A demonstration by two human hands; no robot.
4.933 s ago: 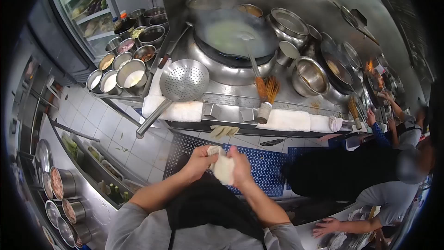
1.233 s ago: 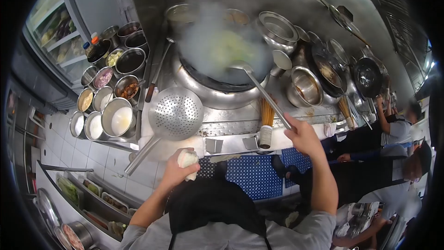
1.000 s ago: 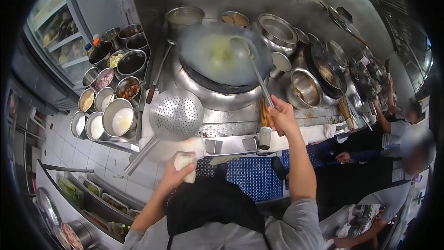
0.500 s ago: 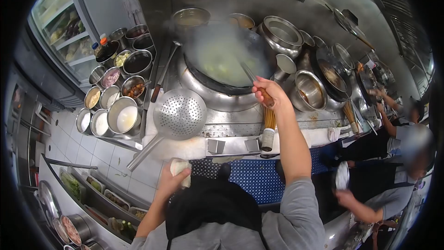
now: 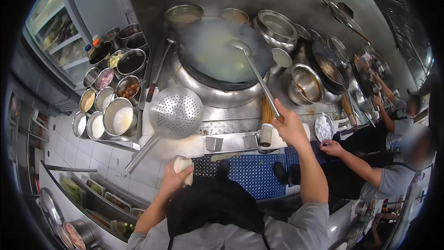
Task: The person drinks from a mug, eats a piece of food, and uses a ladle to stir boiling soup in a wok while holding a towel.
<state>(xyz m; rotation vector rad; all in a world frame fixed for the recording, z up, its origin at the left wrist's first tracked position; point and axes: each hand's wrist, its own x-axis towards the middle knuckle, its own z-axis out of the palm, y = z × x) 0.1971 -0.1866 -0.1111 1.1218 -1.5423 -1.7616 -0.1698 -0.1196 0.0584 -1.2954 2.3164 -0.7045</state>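
On the steel stove (image 5: 222, 113), steam rose from a big wok (image 5: 210, 82), with a perforated strainer (image 5: 175, 115) in front of it to the left. The right hand (image 5: 291, 124), front-right of the wok, was wrapped round a ladle (image 5: 258, 74) whose bowl reached over the wok; well apart, the left hand (image 5: 172, 178), farther front-left of the wok, clasped a pale folded cloth (image 5: 183, 165).

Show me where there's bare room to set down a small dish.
The steel counter looks bare in front of the wok, between the strainer and the bamboo brush. Pots crowd the left; bowls crowd the wok's right.
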